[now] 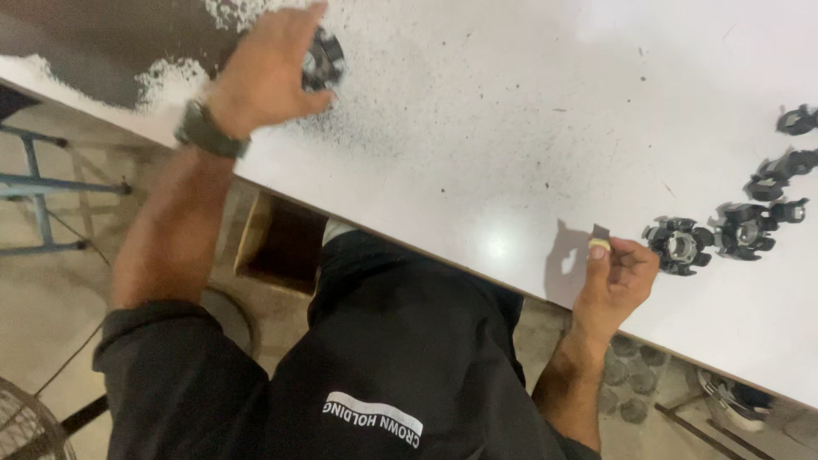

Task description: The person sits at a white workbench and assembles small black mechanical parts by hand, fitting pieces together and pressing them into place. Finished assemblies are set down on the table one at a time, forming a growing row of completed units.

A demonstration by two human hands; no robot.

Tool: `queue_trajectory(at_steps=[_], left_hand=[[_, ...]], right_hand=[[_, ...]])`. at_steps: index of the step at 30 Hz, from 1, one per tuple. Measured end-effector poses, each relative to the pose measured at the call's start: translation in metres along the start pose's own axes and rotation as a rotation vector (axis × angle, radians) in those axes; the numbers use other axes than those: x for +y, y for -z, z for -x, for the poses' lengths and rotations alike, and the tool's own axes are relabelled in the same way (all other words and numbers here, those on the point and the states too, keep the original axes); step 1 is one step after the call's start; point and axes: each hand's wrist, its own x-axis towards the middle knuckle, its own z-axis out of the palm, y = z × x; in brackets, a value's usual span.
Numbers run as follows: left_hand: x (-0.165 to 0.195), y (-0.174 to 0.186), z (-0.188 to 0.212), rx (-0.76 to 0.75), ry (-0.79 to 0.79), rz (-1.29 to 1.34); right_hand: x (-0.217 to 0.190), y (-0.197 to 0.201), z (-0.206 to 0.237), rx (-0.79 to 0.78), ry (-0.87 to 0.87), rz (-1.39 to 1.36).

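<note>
My left hand point(268, 68) reaches far out over the white table point(511, 128) and grips a black round plastic part point(324, 61) at the table's far left. A dark watch sits on that wrist. My right hand point(615, 281) rests at the table's near edge with its fingers curled, pinching a small pale yellowish ring point(600, 245) between thumb and forefinger. Just right of that hand lies another black round part point(679, 244) with a metal centre.
Several more black parts point(750, 226) lie in a curved row toward the right edge. Dark specks and white powder cover the table's left part. Under the table are a brown box point(277, 243), a blue metal frame point(38, 183) and a fan grille point(30, 426).
</note>
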Motion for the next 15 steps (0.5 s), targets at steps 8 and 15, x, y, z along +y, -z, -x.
queue_trajectory(at_steps=[8,15], left_hand=[[0.123,-0.102,0.018,-0.191,-0.222,0.298],[0.155,-0.113,0.025,0.12,-0.47,0.234]], right_hand=[[0.002,-0.002,0.029,-0.078,0.036,-0.025],[-0.02,-0.035,0.036,-0.231,0.125,0.071]])
